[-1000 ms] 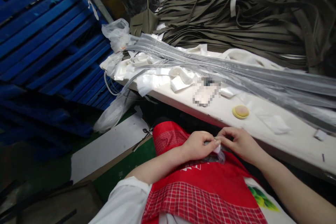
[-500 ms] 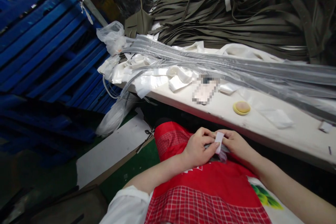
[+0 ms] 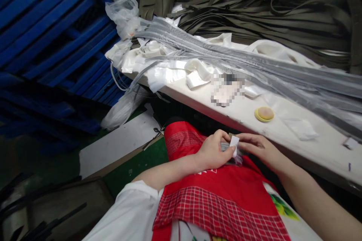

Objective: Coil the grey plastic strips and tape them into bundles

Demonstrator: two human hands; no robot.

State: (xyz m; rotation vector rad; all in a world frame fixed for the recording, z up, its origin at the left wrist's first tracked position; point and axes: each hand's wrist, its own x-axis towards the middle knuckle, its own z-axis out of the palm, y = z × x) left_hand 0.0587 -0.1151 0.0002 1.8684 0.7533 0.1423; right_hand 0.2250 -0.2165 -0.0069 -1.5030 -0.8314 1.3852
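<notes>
My left hand (image 3: pixel 213 151) is closed over my lap, its thumb pressing a small white label (image 3: pixel 234 144). Behind that thumb, a coil of grey strip (image 3: pixel 224 146) in clear plastic shows between the fingers. My right hand (image 3: pixel 256 146) meets the label from the right, fingers bent and their tips at its upper edge. A tiny brownish edge shows there, and what the right fingertips pinch is hidden. Both hands are above the red apron (image 3: pixel 226 192), just in front of the table edge.
On the white table (image 3: pixel 195 101) lie a blurred-out flat object (image 3: pixel 226 92), a round yellow-rimmed item (image 3: pixel 264 113) and long grey strips in plastic (image 3: pixel 240 58). Dark olive straps (image 3: pixel 240 15) are heaped behind. Blue slats (image 3: pixel 56 34) stand left, above a white board (image 3: pixel 118 145).
The view has tilted and shifted slightly. My right fingers have straightened somewhat and loosened around the label's side, while my left hand keeps its hold and shows more of the grey coil.
</notes>
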